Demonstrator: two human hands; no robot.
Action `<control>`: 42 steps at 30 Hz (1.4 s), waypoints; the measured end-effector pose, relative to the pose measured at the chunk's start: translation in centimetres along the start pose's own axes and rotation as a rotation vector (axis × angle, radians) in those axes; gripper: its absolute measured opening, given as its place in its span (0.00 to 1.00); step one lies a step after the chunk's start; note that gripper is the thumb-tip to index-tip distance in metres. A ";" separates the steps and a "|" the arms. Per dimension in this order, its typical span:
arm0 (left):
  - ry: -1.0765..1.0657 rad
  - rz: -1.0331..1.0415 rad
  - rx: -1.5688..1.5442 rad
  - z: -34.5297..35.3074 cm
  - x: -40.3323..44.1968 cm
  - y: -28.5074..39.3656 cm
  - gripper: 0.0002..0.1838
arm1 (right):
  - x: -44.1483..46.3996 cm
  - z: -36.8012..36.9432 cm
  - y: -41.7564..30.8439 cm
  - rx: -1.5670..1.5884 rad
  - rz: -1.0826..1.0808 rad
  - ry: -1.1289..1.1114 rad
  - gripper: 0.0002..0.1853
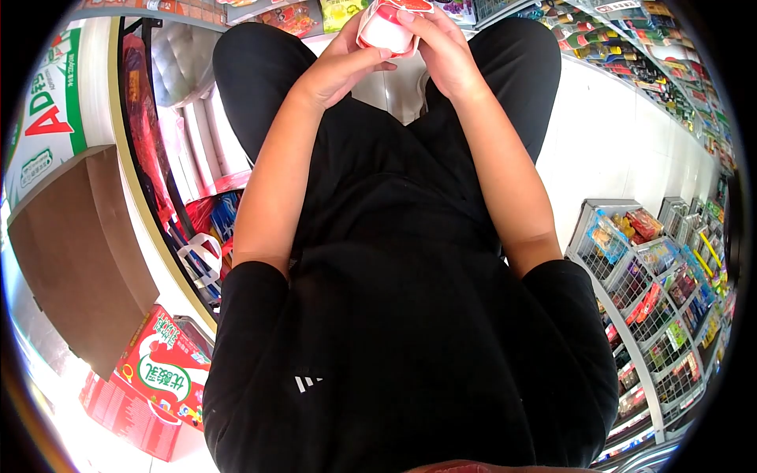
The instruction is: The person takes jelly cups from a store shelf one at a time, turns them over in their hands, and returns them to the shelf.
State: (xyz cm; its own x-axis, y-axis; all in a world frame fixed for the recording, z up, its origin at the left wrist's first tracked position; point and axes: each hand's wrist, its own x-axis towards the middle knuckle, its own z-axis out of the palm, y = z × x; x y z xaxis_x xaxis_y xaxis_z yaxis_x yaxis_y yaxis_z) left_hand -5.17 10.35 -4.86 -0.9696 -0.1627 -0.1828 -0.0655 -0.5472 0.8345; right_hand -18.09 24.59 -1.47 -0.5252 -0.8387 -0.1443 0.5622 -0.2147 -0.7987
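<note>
At the top of the head view, a small red-and-white package (386, 35) is held between both hands, above the gap between the knees. Its front looks white with a red rim; the exact kind is unclear. My left hand (344, 65) grips it from the left, thumb across its lower edge. On the other side, my right hand (448, 57) holds it with the thumb over its upper right face. Most fingers behind the package are hidden.
Shelves of packaged goods (339, 14) stand ahead, with bottles (599, 43) at upper right. Wire racks of snacks (643, 288) are at right. To the left are a brown cardboard panel (83, 244), a red carton (162, 366) and a shelf edge (130, 158).
</note>
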 end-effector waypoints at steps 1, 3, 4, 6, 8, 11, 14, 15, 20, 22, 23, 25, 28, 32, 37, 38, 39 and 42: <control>0.000 -0.001 0.000 0.0 0.0 0.0 0.38 | 0.0 -0.1 0.1 0.001 0.007 0.000 0.21; 0.011 -0.010 -0.016 -0.1 0.1 -0.1 0.38 | 0.1 -0.4 0.2 -0.007 0.008 0.003 0.20; 0.011 -0.010 -0.017 -0.2 0.1 -0.1 0.38 | 0.1 -0.4 0.3 -0.015 0.008 0.005 0.20; -0.009 -0.024 -0.021 -0.4 0.2 -0.1 0.38 | 0.1 -0.4 0.4 -0.002 0.005 0.021 0.19; -0.002 -0.027 -0.019 -0.4 0.2 -0.2 0.38 | 0.2 -0.4 0.5 0.010 0.002 0.036 0.19; 0.011 -0.028 0.041 -0.1 0.2 0.1 0.40 | 0.3 -0.4 0.7 0.037 -0.009 0.062 0.19; 0.033 -0.035 0.221 -0.1 0.2 0.1 0.45 | 0.4 -0.4 0.5 0.000 -0.033 0.099 0.18; 0.048 -0.044 0.343 -0.3 0.3 -0.1 0.50 | 0.4 -0.4 0.4 0.014 -0.040 0.109 0.18; -0.035 -0.319 1.002 -2.2 0.0 -2.4 0.43 | 0.6 -0.9 0.2 0.040 -0.042 0.084 0.19; -0.162 -0.367 1.331 -2.4 -0.3 -3.4 0.40 | 0.7 -1.0 0.1 0.046 -0.006 0.077 0.20; -0.166 -0.365 1.336 -2.5 -0.3 -3.8 0.40 | 0.7 -1.1 0.1 0.047 -0.013 0.079 0.20; -0.270 -0.571 1.436 -2.2 -0.3 -4.1 0.37 | 0.6 -0.8 0.0 0.038 -0.034 0.161 0.21; -0.266 -0.537 1.437 -1.6 -0.1 -3.8 0.35 | 0.8 -1.2 0.1 0.102 -0.018 0.176 0.21; -0.246 -0.580 1.420 -1.6 0.3 -3.8 0.35 | 0.8 -1.7 0.9 -0.106 -0.089 0.255 0.25; -0.251 -0.574 1.475 -1.6 0.3 -4.1 0.35 | 0.7 -1.4 0.6 -0.095 -0.087 0.221 0.26; -0.258 -0.566 1.479 -1.7 0.3 -4.2 0.34 | 0.8 -1.3 0.6 -0.091 -0.089 0.223 0.26; -0.260 -0.568 1.481 -1.5 0.4 -4.0 0.34 | 0.7 -1.3 0.6 -0.094 -0.106 0.202 0.26; -0.292 -0.642 1.477 -1.5 0.6 -3.9 0.35 | 0.5 -0.6 0.1 -0.093 -0.132 0.184 0.27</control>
State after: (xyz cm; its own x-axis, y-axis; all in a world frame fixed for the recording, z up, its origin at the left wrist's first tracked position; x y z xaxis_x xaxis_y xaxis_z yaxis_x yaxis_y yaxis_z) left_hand -5.14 11.18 -9.00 -0.6935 0.0136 -0.7203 -0.4412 0.7823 0.4396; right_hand -18.69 24.49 -2.00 -0.7022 -0.6995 -0.1324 0.4242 -0.2618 -0.8669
